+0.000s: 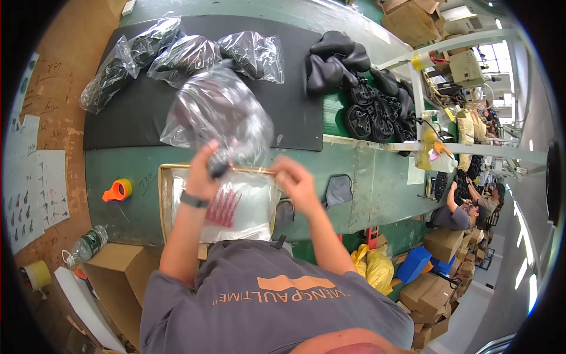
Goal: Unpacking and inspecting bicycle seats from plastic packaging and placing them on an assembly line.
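Observation:
My left hand (202,179) is closed around the dark, narrow end of a black bicycle saddle in a clear plastic bag (221,109). The bag is blurred by motion and hangs over the front of the black mat. My right hand (296,184) is closed in a pinch to the right of the bag's gathered end. A thin tan strip (254,170) runs between the bag and these fingers; I cannot tell whether it is a band or the box's rim. Below both hands stands an open box (165,203) lined with clear plastic, with red print showing inside.
Several bagged saddles (184,59) lie on the black mat (295,118). Bare black saddles (330,65) are piled at the right. An orange tape dispenser (119,190) and a grey pouch-like piece (338,190) rest on the green bench. Cartons (437,298) and co-workers (460,212) are farther right.

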`<state>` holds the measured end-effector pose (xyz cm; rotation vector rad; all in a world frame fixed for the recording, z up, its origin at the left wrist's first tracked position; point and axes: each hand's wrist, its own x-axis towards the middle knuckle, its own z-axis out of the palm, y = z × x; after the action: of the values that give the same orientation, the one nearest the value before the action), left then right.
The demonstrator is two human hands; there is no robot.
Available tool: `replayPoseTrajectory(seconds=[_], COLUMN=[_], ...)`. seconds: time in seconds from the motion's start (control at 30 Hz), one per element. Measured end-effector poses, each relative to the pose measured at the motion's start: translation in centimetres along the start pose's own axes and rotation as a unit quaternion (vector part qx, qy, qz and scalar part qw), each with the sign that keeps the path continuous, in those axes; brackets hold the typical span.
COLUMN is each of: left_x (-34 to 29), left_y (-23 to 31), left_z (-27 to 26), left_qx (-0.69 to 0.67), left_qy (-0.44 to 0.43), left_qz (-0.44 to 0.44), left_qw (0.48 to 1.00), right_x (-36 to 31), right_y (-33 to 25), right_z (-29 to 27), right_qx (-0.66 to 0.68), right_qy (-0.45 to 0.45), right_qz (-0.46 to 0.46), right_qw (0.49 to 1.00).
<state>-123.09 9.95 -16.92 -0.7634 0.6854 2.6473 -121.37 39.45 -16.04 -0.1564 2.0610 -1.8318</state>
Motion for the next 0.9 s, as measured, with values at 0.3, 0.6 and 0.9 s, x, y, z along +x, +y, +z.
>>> replayPoseTrajectory(seconds=[0.3,0.6,0.9], left_x=[5.8,-1.0,1.5], left_y=[-0.3,-13.8,-21.3], left_z=[-3.5,-6.2,-18.7], left_qx=[0.360,0.745,0.837], left_qy=[0.142,-0.236,-0.193], left_qz=[0.302,0.349,0.206], left_qw=[0.871,0.516,0.469], right_x=[27.8,28.0,-14.1], right_y=[15.1,14.6,25.5], right_z=[-21.4,-19.7,-6.5], right_qx=[-0.043,-0.124,-0.029], right_qy=[0.413,0.463,0.455], right_qz=[0.019,0.063,0.269], right_qw=[0.910,0.875,0.848])
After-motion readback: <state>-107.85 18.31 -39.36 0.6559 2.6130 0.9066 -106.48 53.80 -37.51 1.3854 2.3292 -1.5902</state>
